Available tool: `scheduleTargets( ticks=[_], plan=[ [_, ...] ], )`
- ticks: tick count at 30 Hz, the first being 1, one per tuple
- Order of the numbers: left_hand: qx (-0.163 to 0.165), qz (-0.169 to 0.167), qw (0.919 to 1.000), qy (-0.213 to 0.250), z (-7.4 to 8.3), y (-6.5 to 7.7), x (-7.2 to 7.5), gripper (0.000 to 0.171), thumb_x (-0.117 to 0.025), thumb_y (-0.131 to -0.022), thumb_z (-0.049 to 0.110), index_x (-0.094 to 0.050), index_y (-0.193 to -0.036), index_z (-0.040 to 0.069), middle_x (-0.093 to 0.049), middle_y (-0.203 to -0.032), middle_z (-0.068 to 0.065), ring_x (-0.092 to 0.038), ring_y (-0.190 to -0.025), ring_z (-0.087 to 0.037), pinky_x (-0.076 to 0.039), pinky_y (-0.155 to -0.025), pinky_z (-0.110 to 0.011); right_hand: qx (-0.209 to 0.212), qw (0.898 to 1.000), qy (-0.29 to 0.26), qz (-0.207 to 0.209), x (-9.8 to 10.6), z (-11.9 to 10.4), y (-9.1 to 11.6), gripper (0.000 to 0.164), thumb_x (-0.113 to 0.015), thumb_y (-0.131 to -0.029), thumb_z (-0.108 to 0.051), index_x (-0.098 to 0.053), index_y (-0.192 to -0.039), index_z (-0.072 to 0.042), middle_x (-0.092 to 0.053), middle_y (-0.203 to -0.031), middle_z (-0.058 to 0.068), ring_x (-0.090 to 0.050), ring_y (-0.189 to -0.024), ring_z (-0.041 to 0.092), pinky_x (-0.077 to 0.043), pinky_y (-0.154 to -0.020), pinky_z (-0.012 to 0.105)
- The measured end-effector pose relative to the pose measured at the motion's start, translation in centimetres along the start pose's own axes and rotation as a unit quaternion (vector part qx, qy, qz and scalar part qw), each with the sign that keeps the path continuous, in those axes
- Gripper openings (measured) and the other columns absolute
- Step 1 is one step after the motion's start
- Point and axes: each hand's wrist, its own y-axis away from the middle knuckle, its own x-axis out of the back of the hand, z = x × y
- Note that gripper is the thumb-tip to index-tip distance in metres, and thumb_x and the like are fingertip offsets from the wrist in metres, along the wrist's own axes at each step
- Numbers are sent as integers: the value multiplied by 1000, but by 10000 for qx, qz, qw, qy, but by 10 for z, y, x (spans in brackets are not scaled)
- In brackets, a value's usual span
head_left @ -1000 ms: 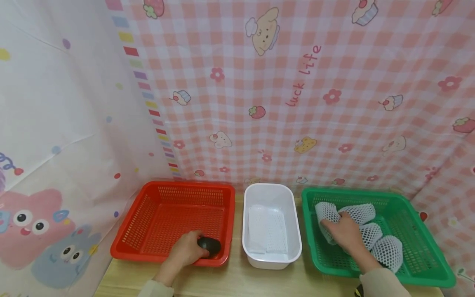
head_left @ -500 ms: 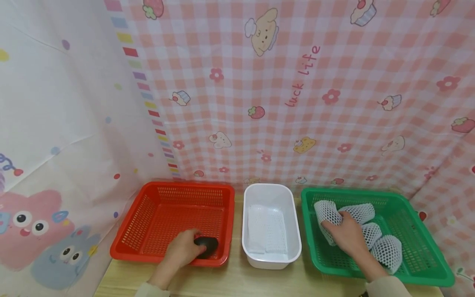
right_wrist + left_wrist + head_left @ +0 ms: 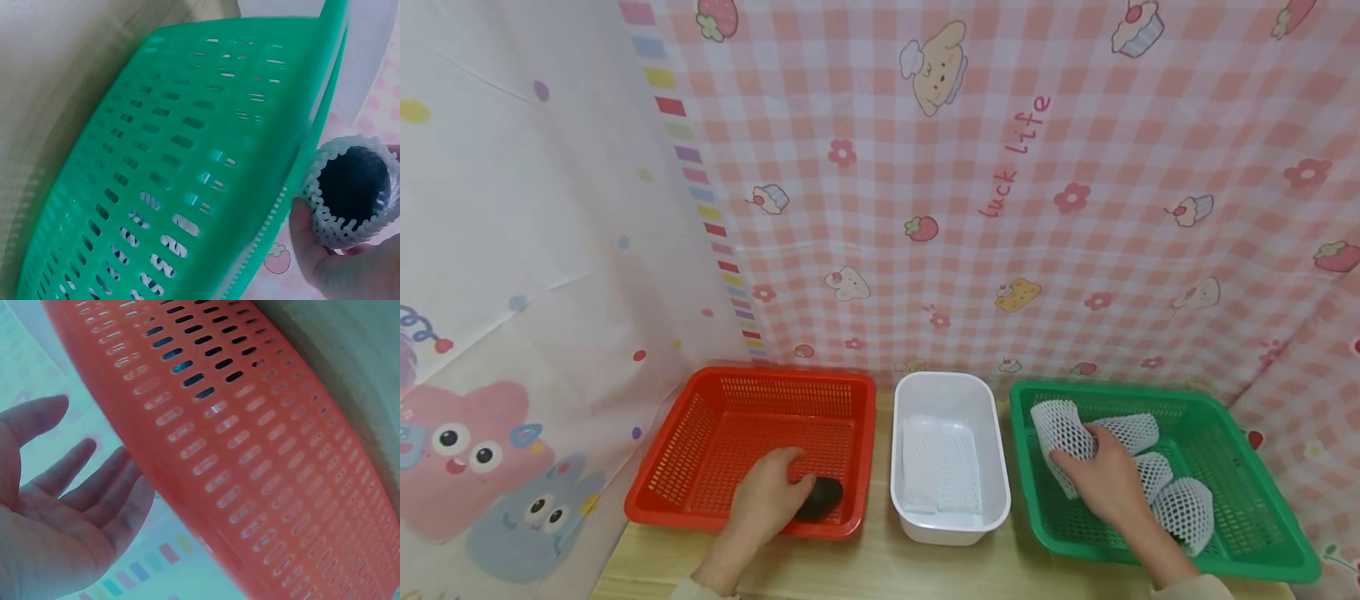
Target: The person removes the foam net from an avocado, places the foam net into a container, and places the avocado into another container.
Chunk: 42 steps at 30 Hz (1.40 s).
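Observation:
In the red basket (image 3: 775, 433), a dark oval fruit (image 3: 823, 497), which looks like an avocado, lies near the front right corner. My left hand (image 3: 767, 497) is right beside it; the left wrist view shows this hand's fingers (image 3: 81, 465) spread and holding nothing. Over the green basket's left side, my right hand (image 3: 1108, 483) grips a white foam net sleeve (image 3: 1063, 431), thumb on one side and fingers on the other. The right wrist view looks into the sleeve's end, where a dark round fruit (image 3: 353, 187) fills the net.
Several more white foam net sleeves (image 3: 1183, 510) lie in the green basket (image 3: 1262, 500), at least one with something dark inside. Between the two baskets stands a deep white bin (image 3: 951, 523) on the wooden table (image 3: 880, 575). A pink checked cloth (image 3: 880, 167) hangs behind.
My left hand has loosened from the dark fruit, its fingers opening and shifting slightly up and left. My right hand has raised the netted fruit a little, tilting it toward the upper left.

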Motion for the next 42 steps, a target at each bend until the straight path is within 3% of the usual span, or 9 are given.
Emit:
scheduleTargets(
  ticks=[9, 15, 20, 28, 31, 37, 42],
  plan=[
    [-178, 517, 9981, 299, 10, 7, 4, 41, -78, -92, 21, -71, -128, 4, -70, -127, -17, -65, -120, -38, -55, -94, -59, 380, 9987, -219, 251, 1, -1, 19, 86, -73, -97, -45, -37, -152, 11, -48, -146, 35, -54, -125, 48, -46, -99, 61],
    [-315, 808, 9929, 811, 11, 10, 3, 41, -77, -94, 21, -70, -132, 7, -67, -134, -14, -60, -128, -35, -51, -102, -58, 575, 9971, -283, 401, 1, -4, 31, 86, -75, -95, -45, -39, -153, 7, -48, -147, 32, -53, -125, 45, -46, -97, 59],
    [-521, 919, 9865, 1253, 13, 13, 2, 44, -76, -96, 21, -67, -137, 9, -62, -142, -14, -56, -134, -36, -48, -106, -59, 649, 9959, -296, 552, 0, -9, 42, 83, -76, -94, -45, -42, -153, 2, -53, -144, 27, -58, -119, 39, -50, -90, 52],
    [-1032, 1121, 9769, 1497, 12, 20, -3, 48, -79, -94, 17, -65, -140, 11, -60, -145, -11, -55, -136, -34, -47, -107, -60, 700, 9943, -548, 583, -7, -16, 60, 79, -83, -90, -36, -47, -151, -1, -61, -133, 23, -62, -109, 32, -54, -79, 32],
    [-1221, 1133, 9734, 1572, 12, 23, -6, 51, -81, -93, 18, -64, -140, 11, -61, -145, -9, -55, -135, -33, -47, -107, -59, 916, 9912, -706, 652, -13, -17, 67, 76, -87, -87, -28, -50, -149, -3, -63, -129, 19, -61, -104, 23, -53, -76, 26],
    [-1356, 1084, 9725, 1556, 17, 30, -11, 52, -81, -93, 21, -64, -141, 11, -61, -146, -7, -55, -135, -32, -48, -105, -60, 1793, 9756, -833, 954, -26, -17, 80, 72, -92, -79, -14, -58, -142, -4, -66, -124, 10, -55, -100, 1, -53, -74, 25],
    [-1560, 1123, 9692, 1539, 21, 36, -15, 54, -83, -90, 16, -65, -140, 11, -61, -145, -6, -56, -135, -31, -48, -105, -59, 2073, 9708, -845, 858, -34, -18, 89, 75, -94, -75, -11, -58, -141, -7, -65, -127, 8, -56, -103, -1, -54, -74, 27]
  ],
)
